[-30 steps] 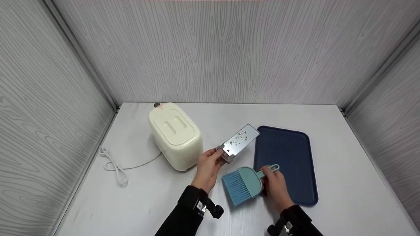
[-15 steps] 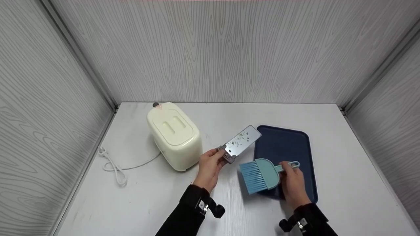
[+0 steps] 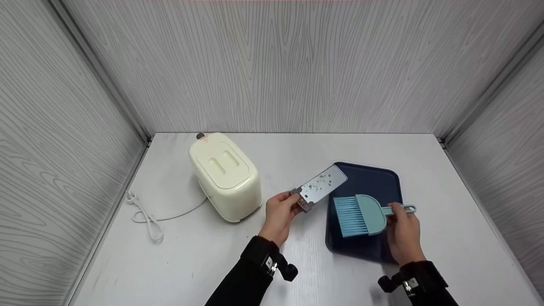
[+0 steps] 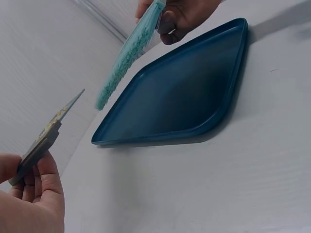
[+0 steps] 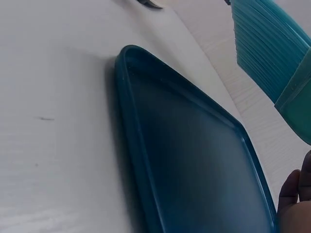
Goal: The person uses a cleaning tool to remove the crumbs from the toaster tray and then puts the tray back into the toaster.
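My left hand (image 3: 280,216) pinches the grey end of a crumb tray (image 3: 323,183), a slim metal plate scattered with greenish crumbs. In the left wrist view the crumb tray (image 4: 43,138) is raised and tilted, seen nearly edge-on. My right hand (image 3: 405,236) grips the thin handle of a light-blue brush (image 3: 369,212). Its bristles (image 3: 350,216) point left, over the dark blue serving tray (image 3: 378,178) that lies on the table. The far end of the crumb tray overlaps the left rim of the serving tray in the head view.
A cream toaster (image 3: 227,178) with a lid stands left of my left hand. Its cord (image 3: 182,216) runs left to a white plug (image 3: 131,196). Wood-grain panels (image 3: 263,68) enclose the table at the back and sides. A few specks dot the white tabletop (image 3: 204,263).
My right hand has carried the brush right and away from me, from the bare tabletop to over the serving tray. My left hand has shifted slightly right with the crumb tray.
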Demonstrator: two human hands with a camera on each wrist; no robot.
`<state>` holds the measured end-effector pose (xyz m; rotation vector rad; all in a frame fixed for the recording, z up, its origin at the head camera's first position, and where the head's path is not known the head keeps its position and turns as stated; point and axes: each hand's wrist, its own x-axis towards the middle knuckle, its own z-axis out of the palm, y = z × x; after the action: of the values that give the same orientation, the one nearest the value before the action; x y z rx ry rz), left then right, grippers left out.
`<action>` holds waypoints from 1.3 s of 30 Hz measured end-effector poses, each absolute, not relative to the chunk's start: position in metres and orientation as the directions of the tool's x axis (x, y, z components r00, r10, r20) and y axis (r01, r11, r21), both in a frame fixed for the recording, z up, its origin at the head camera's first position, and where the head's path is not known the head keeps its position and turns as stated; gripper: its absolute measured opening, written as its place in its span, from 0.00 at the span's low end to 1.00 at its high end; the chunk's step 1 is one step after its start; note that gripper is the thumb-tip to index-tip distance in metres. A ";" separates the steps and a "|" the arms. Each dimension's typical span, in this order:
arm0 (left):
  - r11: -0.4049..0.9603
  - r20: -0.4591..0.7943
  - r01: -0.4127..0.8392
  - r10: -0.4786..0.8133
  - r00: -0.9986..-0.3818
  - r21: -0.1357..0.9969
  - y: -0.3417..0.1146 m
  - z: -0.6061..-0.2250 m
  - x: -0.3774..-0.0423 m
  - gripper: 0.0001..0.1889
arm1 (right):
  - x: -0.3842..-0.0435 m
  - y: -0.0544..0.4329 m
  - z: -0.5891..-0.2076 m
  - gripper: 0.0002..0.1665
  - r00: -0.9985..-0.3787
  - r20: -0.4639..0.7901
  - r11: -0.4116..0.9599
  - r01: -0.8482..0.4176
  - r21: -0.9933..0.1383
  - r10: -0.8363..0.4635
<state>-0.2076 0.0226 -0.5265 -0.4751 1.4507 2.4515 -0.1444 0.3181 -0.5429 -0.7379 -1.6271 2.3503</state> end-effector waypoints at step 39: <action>-0.363 -0.359 -0.388 0.148 -0.922 0.847 0.049 -0.520 -0.203 0.12 | -0.184 0.317 -0.484 0.19 -0.900 0.024 -0.250 -0.146 -0.957 0.435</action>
<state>-0.2027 0.0494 -0.5197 -0.3162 1.5395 2.3322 -0.1842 0.3166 -0.4836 -0.3485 -1.6431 2.1996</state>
